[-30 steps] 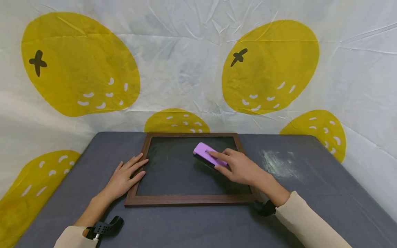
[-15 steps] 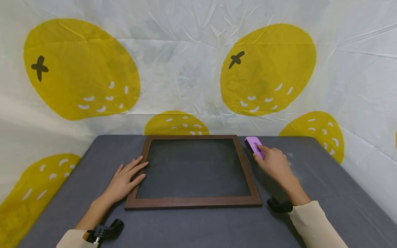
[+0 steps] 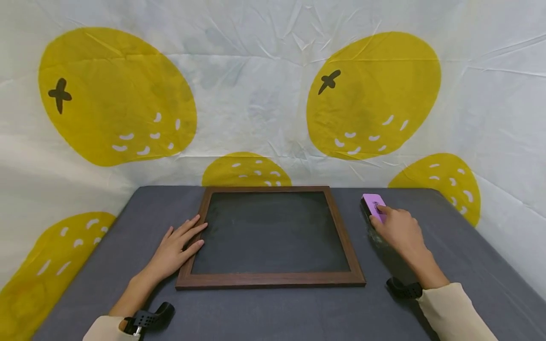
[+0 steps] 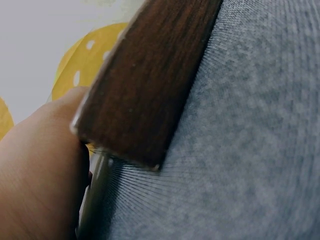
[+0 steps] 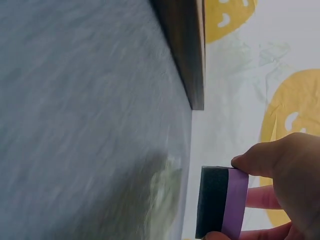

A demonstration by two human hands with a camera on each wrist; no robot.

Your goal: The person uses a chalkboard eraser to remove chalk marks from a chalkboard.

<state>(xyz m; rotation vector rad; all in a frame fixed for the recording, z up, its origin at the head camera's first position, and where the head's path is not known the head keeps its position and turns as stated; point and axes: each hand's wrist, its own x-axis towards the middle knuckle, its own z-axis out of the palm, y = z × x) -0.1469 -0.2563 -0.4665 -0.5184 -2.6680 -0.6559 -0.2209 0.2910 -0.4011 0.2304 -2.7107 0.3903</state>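
Note:
A blackboard (image 3: 273,232) in a brown wooden frame lies on the grey cloth of the table. My left hand (image 3: 172,248) rests on the frame's left side, its fingers spread and straight over the wood. To the right of the board, my right hand (image 3: 401,229) grips a purple board eraser (image 3: 374,203) with a dark felt underside. In the right wrist view, thumb and fingers pinch the eraser (image 5: 233,202) by its edges, and its felt stands a little off the cloth.
A pale chalk smudge (image 5: 165,200) marks the cloth beneath the eraser. Both wrists wear black camera mounts. Behind the grey table (image 3: 273,312) hangs a white curtain (image 3: 251,94) printed with yellow fruit.
My right hand has carried the eraser from over the blackboard to the right, past the frame and above the chalk-marked cloth. The left hand has stayed on the frame.

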